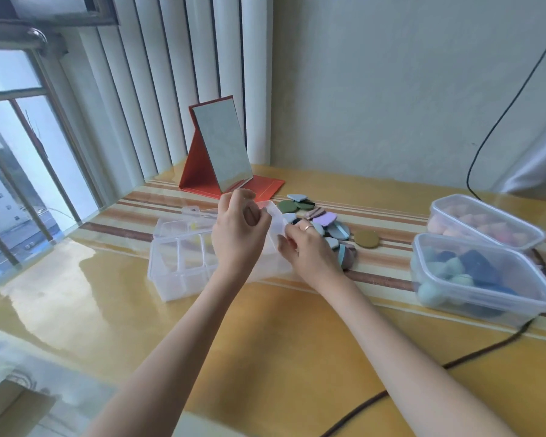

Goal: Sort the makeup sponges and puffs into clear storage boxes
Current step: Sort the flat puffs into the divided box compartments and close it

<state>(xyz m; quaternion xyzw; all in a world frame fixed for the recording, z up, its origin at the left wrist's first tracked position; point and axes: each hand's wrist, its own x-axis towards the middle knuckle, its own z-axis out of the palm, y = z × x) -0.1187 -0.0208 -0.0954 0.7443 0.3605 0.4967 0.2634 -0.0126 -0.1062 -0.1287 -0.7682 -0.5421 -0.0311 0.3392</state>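
While puffs (323, 220) lie heaped beside it, a clear divided box (183, 257) is handled.
Its raised lid (273, 220) is pinched by the left hand (238, 236) and right hand (308, 247).

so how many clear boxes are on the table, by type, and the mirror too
Tubs holding sponges: 2, the far one with pink sponges, the near one with blue and teal ones
Divided boxes: 1, with both hands at its right end, the left and the right
Mirrors: 1
Total: 4
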